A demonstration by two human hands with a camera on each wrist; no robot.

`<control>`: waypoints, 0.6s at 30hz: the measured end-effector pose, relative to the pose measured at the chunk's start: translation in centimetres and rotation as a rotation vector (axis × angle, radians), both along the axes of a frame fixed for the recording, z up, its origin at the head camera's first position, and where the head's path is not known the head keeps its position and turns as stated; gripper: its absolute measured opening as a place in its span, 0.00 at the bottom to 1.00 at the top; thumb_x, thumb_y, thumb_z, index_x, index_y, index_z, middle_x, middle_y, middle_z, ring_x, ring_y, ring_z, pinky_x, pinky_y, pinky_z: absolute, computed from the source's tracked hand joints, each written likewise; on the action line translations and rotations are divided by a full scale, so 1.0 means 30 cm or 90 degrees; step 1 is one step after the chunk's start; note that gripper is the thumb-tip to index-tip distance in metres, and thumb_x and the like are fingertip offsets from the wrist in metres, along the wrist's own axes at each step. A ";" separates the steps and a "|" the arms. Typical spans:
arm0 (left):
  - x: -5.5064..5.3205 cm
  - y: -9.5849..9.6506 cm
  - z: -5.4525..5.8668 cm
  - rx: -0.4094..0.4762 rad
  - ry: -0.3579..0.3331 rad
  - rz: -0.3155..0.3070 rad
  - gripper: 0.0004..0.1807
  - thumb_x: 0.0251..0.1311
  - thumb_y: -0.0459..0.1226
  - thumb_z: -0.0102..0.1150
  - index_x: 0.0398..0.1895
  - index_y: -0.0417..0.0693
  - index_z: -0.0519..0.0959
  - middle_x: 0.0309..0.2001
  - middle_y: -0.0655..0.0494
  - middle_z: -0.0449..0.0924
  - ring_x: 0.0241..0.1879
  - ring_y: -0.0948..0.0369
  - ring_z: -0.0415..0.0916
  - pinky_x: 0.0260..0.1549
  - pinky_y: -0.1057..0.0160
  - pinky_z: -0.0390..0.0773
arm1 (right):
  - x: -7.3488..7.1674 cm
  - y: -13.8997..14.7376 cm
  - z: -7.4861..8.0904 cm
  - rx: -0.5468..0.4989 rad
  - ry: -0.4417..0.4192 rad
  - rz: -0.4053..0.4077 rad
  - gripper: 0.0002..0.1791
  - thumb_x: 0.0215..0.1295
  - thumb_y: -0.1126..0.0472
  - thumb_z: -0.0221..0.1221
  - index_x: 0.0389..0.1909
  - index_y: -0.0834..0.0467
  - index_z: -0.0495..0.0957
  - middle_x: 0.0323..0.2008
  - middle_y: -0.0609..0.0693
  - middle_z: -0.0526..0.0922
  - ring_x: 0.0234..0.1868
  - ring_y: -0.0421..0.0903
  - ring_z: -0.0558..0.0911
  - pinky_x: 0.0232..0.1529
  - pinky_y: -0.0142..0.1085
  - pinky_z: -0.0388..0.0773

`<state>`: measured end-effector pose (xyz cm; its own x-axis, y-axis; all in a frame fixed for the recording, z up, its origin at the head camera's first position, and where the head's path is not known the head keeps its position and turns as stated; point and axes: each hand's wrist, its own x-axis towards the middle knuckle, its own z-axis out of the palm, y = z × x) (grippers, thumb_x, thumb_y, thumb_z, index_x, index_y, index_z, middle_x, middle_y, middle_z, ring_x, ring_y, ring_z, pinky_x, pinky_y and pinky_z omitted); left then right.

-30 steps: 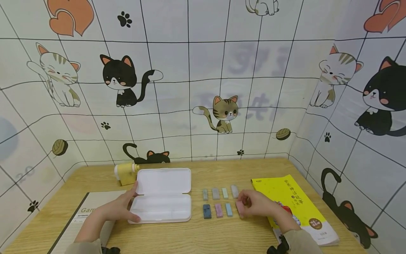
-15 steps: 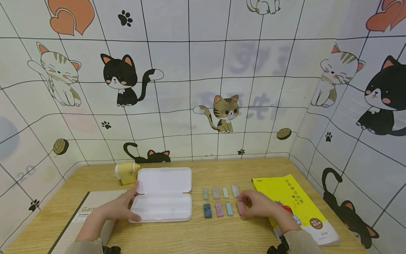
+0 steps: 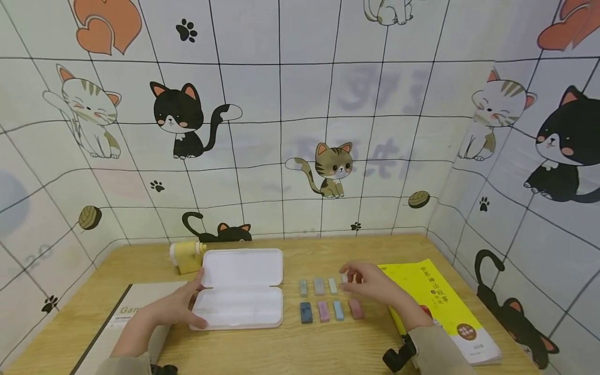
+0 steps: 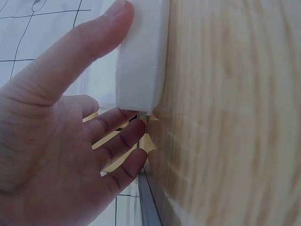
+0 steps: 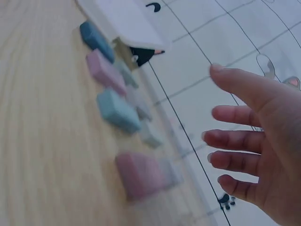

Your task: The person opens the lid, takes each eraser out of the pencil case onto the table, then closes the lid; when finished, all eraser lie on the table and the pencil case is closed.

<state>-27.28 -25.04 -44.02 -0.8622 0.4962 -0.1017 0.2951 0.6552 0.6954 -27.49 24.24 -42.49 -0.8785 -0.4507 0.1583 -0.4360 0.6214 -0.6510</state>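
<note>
A white plastic case (image 3: 241, 310), like a pencil case, lies unfolded on the table. My left hand (image 3: 166, 307) rests against its left side, thumb along the front corner and relaxed fingers behind. Right of the case, small eraser-like blocks lie in two rows. The front row has a dark blue block (image 3: 306, 312), a lilac one (image 3: 324, 311), a light blue one (image 3: 338, 310) and a dusky pink one (image 3: 356, 309). My right hand (image 3: 372, 284) hovers holding nothing over the back row's right end, partly hiding a pale grey block (image 3: 344, 278). A grey block (image 3: 319, 286) lies farther left.
Behind the case's left side stands a yellow object (image 3: 187, 256) with a white end. A notebook (image 3: 126, 312) lies under my left forearm. A yellow book (image 3: 438, 291) lies at the right, partly behind my right arm. Cat-patterned cloth (image 3: 300, 156) encloses the table's back and sides.
My right hand has let go of the dusky pink block and moved back and slightly left, over the pale grey block. The left hand and the case have stayed put.
</note>
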 end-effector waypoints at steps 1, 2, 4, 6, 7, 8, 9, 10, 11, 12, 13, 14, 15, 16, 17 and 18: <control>0.001 -0.001 0.000 -0.001 -0.003 0.003 0.71 0.41 0.41 0.78 0.73 0.28 0.30 0.61 0.31 0.63 0.58 0.40 0.66 0.57 0.41 0.63 | -0.011 -0.023 0.010 -0.015 0.003 -0.002 0.19 0.64 0.51 0.63 0.51 0.57 0.77 0.35 0.46 0.77 0.31 0.44 0.73 0.27 0.35 0.72; 0.002 -0.002 0.000 -0.001 -0.006 0.007 0.71 0.41 0.41 0.78 0.73 0.29 0.30 0.61 0.32 0.63 0.58 0.40 0.66 0.57 0.40 0.63 | -0.023 -0.049 0.021 -0.028 0.003 -0.007 0.20 0.65 0.51 0.62 0.52 0.57 0.76 0.36 0.46 0.77 0.33 0.45 0.74 0.29 0.36 0.73; 0.004 -0.002 -0.001 0.001 -0.011 0.016 0.72 0.40 0.41 0.78 0.73 0.30 0.30 0.61 0.32 0.62 0.59 0.40 0.65 0.58 0.40 0.62 | -0.052 -0.102 0.035 -0.048 -0.001 -0.023 0.21 0.66 0.49 0.61 0.55 0.55 0.76 0.39 0.46 0.78 0.37 0.45 0.75 0.32 0.37 0.74; 0.006 -0.003 -0.001 0.004 -0.013 0.020 0.72 0.40 0.41 0.78 0.73 0.30 0.30 0.61 0.32 0.62 0.59 0.40 0.65 0.58 0.39 0.62 | -0.085 -0.155 0.045 -0.072 -0.023 -0.042 0.22 0.66 0.48 0.60 0.58 0.53 0.75 0.43 0.46 0.78 0.41 0.46 0.76 0.37 0.40 0.75; 0.006 -0.004 0.000 0.005 -0.012 0.022 0.72 0.40 0.40 0.78 0.73 0.31 0.30 0.61 0.32 0.62 0.58 0.40 0.66 0.58 0.39 0.62 | -0.102 -0.182 0.049 -0.085 -0.036 -0.048 0.23 0.67 0.47 0.59 0.59 0.53 0.74 0.45 0.47 0.78 0.43 0.46 0.76 0.38 0.41 0.75; 0.007 -0.003 0.000 0.006 -0.010 0.024 0.72 0.39 0.40 0.79 0.73 0.31 0.29 0.61 0.32 0.62 0.58 0.40 0.66 0.58 0.40 0.62 | -0.119 -0.208 0.051 -0.095 -0.051 -0.057 0.24 0.67 0.46 0.59 0.60 0.52 0.74 0.47 0.47 0.78 0.45 0.47 0.76 0.40 0.42 0.75; 0.007 -0.003 0.001 0.005 -0.009 0.025 0.72 0.39 0.40 0.79 0.73 0.31 0.29 0.61 0.32 0.62 0.58 0.40 0.66 0.58 0.40 0.62 | -0.138 -0.232 0.050 -0.108 -0.061 -0.060 0.24 0.67 0.46 0.58 0.61 0.52 0.73 0.49 0.48 0.78 0.46 0.47 0.76 0.42 0.43 0.75; 0.008 -0.003 0.002 0.005 -0.008 0.025 0.73 0.39 0.41 0.79 0.73 0.31 0.29 0.61 0.32 0.62 0.58 0.40 0.66 0.58 0.40 0.63 | -0.154 -0.256 0.050 -0.124 -0.078 -0.061 0.25 0.68 0.46 0.58 0.61 0.53 0.73 0.51 0.49 0.78 0.48 0.48 0.76 0.43 0.44 0.76; 0.009 -0.002 0.003 0.005 -0.008 0.025 0.73 0.39 0.41 0.79 0.73 0.31 0.29 0.61 0.32 0.62 0.58 0.40 0.66 0.58 0.40 0.63 | -0.169 -0.279 0.050 -0.140 -0.093 -0.061 0.25 0.68 0.46 0.57 0.62 0.53 0.73 0.52 0.50 0.77 0.49 0.49 0.76 0.45 0.46 0.76; 0.010 -0.002 0.004 0.006 -0.007 0.025 0.73 0.39 0.41 0.79 0.73 0.30 0.29 0.61 0.31 0.62 0.58 0.40 0.66 0.58 0.40 0.63 | -0.182 -0.302 0.050 -0.159 -0.109 -0.057 0.25 0.69 0.47 0.57 0.62 0.55 0.72 0.53 0.52 0.77 0.50 0.51 0.77 0.47 0.48 0.75; 0.010 -0.001 0.004 0.007 -0.006 0.023 0.73 0.39 0.41 0.79 0.73 0.30 0.28 0.60 0.31 0.62 0.57 0.40 0.67 0.57 0.40 0.63 | -0.193 -0.323 0.047 -0.174 -0.119 -0.052 0.26 0.69 0.47 0.56 0.62 0.56 0.72 0.54 0.54 0.76 0.51 0.53 0.77 0.48 0.49 0.75; 0.010 -0.001 0.003 0.009 -0.005 0.021 0.73 0.39 0.41 0.79 0.73 0.30 0.28 0.60 0.31 0.62 0.57 0.40 0.67 0.57 0.40 0.63 | -0.204 -0.342 0.044 -0.188 -0.130 -0.049 0.26 0.70 0.47 0.56 0.62 0.57 0.71 0.55 0.55 0.76 0.52 0.54 0.77 0.48 0.50 0.75; 0.011 -0.001 0.003 0.007 -0.002 0.019 0.73 0.40 0.41 0.78 0.73 0.30 0.28 0.60 0.32 0.63 0.57 0.40 0.67 0.57 0.40 0.63 | -0.212 -0.361 0.042 -0.205 -0.143 -0.043 0.26 0.71 0.48 0.55 0.63 0.59 0.71 0.55 0.56 0.76 0.52 0.55 0.77 0.49 0.52 0.74; 0.011 -0.001 0.003 0.010 -0.002 0.017 0.73 0.40 0.41 0.78 0.72 0.29 0.28 0.59 0.32 0.63 0.56 0.41 0.67 0.57 0.40 0.64 | -0.219 -0.380 0.039 -0.220 -0.160 -0.039 0.27 0.71 0.48 0.54 0.63 0.60 0.70 0.56 0.58 0.76 0.53 0.56 0.77 0.50 0.54 0.73; 0.012 0.000 0.002 0.010 -0.001 0.014 0.73 0.40 0.41 0.78 0.72 0.29 0.28 0.59 0.33 0.64 0.56 0.42 0.68 0.57 0.41 0.64 | -0.225 -0.397 0.036 -0.235 -0.173 -0.037 0.27 0.71 0.48 0.54 0.63 0.61 0.70 0.57 0.58 0.76 0.54 0.58 0.77 0.51 0.55 0.73; 0.012 0.000 0.001 0.013 0.002 0.010 0.73 0.40 0.41 0.78 0.72 0.28 0.28 0.58 0.33 0.64 0.55 0.42 0.68 0.57 0.41 0.64 | -0.232 -0.412 0.031 -0.242 -0.182 -0.038 0.29 0.71 0.47 0.54 0.64 0.62 0.70 0.57 0.59 0.75 0.54 0.58 0.77 0.51 0.55 0.73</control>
